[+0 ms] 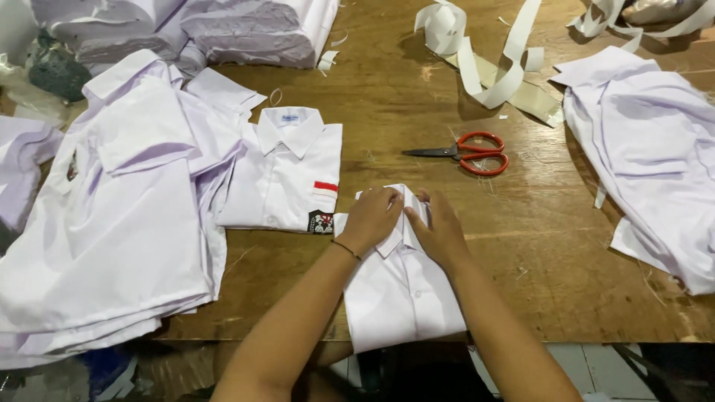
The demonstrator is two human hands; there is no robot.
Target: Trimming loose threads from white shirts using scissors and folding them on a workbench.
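Both pinching: left hand (370, 217) and right hand (438, 227) grip the folded shirt's (402, 298) collar near table edge (246, 327).

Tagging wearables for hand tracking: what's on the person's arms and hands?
Both forearms are bare, no sleeves in view. The left hand has a thin dark band at the wrist. The right hand shows no gloves, rings or watch.
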